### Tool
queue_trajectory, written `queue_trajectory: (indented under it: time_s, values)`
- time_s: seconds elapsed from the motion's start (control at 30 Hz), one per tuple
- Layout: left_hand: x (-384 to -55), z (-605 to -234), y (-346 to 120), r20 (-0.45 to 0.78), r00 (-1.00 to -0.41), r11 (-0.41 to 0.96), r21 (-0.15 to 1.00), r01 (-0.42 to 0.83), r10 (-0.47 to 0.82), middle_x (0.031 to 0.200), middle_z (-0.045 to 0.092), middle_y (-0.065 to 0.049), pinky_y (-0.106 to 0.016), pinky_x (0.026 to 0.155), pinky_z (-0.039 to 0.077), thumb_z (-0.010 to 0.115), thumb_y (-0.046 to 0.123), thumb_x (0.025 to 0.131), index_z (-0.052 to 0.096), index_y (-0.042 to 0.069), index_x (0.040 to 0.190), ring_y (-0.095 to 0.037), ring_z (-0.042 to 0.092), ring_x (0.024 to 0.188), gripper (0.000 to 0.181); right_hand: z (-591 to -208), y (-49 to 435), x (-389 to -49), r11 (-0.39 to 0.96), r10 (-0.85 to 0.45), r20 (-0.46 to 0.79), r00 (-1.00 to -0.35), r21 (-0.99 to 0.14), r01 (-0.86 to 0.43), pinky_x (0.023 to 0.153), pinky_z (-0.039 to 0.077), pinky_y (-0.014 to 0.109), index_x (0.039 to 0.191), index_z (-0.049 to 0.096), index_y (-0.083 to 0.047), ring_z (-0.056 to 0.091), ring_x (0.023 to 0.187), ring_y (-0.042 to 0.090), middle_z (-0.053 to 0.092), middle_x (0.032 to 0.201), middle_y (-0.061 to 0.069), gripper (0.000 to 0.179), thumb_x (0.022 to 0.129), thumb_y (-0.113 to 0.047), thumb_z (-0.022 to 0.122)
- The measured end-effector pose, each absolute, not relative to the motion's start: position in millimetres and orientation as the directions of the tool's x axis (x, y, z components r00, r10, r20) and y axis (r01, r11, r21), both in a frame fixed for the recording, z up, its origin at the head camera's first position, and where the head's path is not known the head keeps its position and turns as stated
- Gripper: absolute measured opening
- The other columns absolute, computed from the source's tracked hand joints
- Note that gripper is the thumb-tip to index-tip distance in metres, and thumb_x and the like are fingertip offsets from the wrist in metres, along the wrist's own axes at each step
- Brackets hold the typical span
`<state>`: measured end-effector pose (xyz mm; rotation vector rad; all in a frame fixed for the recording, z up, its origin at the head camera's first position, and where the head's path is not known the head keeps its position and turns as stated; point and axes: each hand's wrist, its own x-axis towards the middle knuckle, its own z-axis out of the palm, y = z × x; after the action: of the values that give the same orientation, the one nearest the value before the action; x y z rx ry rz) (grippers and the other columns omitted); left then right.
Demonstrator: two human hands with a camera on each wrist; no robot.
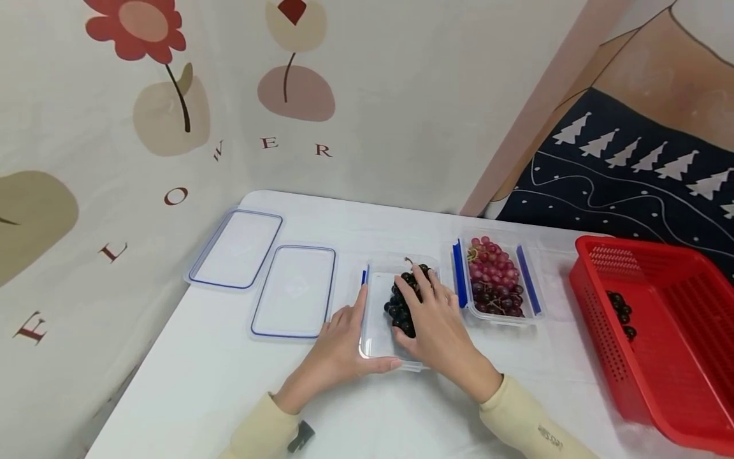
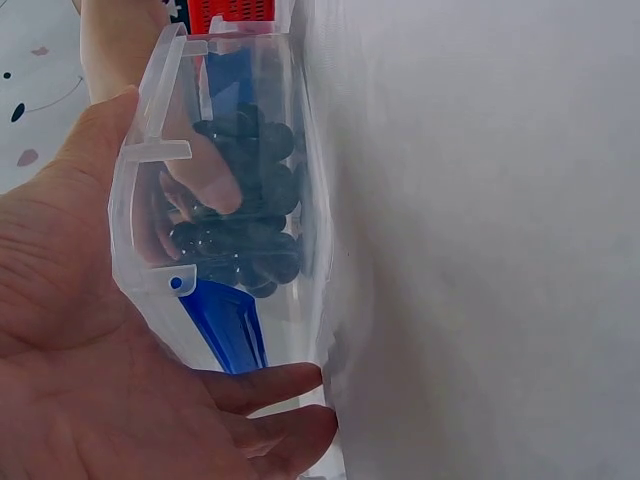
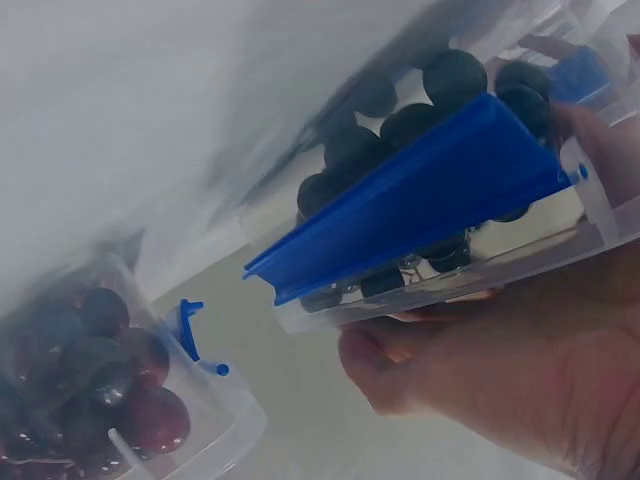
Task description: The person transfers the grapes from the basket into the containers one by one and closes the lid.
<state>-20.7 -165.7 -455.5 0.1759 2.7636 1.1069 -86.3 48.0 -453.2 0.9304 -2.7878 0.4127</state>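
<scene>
A clear plastic container [image 1: 375, 328] with blue side clips stands before me, holding a bunch of black grapes [image 1: 397, 310] along its right half. My right hand [image 1: 440, 322] reaches in from above and grips the bunch, thumb on the left and fingers spread over the top. A stem sticks up past the far end. My left hand [image 1: 339, 341] braces the near-left corner, thumb along the near rim and extended index finger along the left side. In the left wrist view the grapes [image 2: 250, 190] show through the wall, above a blue clip [image 2: 225, 325].
Right of it, a second container [image 1: 497, 317] holds pink and dark red grapes [image 1: 494, 264]. A red basket [image 1: 636, 376] with a few black grapes [image 1: 620, 309] stands at far right. Two blue-edged lids [image 1: 295, 290] [image 1: 237, 245] lie on the left of the white table [image 1: 189, 382].
</scene>
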Motion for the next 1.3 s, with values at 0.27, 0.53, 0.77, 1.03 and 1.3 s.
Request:
queue_trajectory:
  time_s: [0.27,0.53,0.77,1.03,1.3]
  values:
    - [-21.4,-458.2,-163.7,-0.092,-0.981,0.720,0.692,0.059,0.169,0.166,0.040,-0.031,-0.074,0.118,0.029,0.087,0.071,0.079,0.002,0.015,0.177,-0.052,0.037,0.151,0.142,-450.8,46.2,-98.0,0.739,-0.613,0.205,-0.763,-0.194,-0.646,0.113,0.029,0.078,0.163,0.051,-0.014,0.034,0.149,0.065,0.044,0.166,0.018,0.088,0.086,-0.033,0.089]
    - [-21.2,-458.2,-162.0,-0.105,-0.980,0.723,0.689,0.052,0.170,0.166,0.040,-0.030,-0.075,0.118,0.028,0.087,0.072,0.079,0.005,0.015,0.177,-0.052,0.037,0.152,0.141,-439.5,43.9,-94.0,0.773,-0.620,0.066,-0.782,-0.118,-0.623,0.108,0.036,0.076,0.165,0.046,-0.009,0.049,0.137,0.060,0.046,0.163,0.020,0.093,0.088,-0.040,0.087]
    - [-21.0,-459.1,-159.3,-0.121,-0.981,0.739,0.673,0.033,0.154,0.165,0.041,-0.032,-0.077,0.117,0.028,0.086,0.073,0.078,0.011,0.007,0.176,-0.051,0.037,0.152,0.140,-437.7,45.3,-98.9,0.811,-0.577,0.028,-0.816,-0.095,-0.577,0.113,0.033,0.074,0.167,0.039,-0.005,0.047,0.139,0.062,0.041,0.162,0.031,0.111,0.084,-0.054,0.093]
    - [-20.8,-456.9,-160.3,-0.101,-0.982,0.769,0.637,0.058,0.157,0.160,0.046,-0.032,-0.078,0.114,0.030,0.084,0.076,0.079,0.007,0.018,0.178,-0.052,0.040,0.149,0.138,-433.5,45.5,-107.6,0.832,-0.551,-0.062,-0.832,-0.118,-0.542,0.116,0.032,0.070,0.168,0.024,0.006,0.048,0.144,0.052,0.032,0.165,0.039,0.131,0.080,-0.062,0.094]
    - [-20.3,-454.7,-160.4,-0.113,-0.982,0.771,0.635,0.047,0.152,0.160,0.046,-0.033,-0.078,0.114,0.031,0.084,0.075,0.080,0.008,0.016,0.177,-0.053,0.040,0.149,0.137,-426.5,49.7,-109.4,0.816,-0.573,-0.061,-0.817,-0.138,-0.562,0.111,0.032,0.071,0.162,0.035,0.003,0.052,0.135,0.051,0.052,0.148,0.032,0.124,0.076,-0.063,0.096]
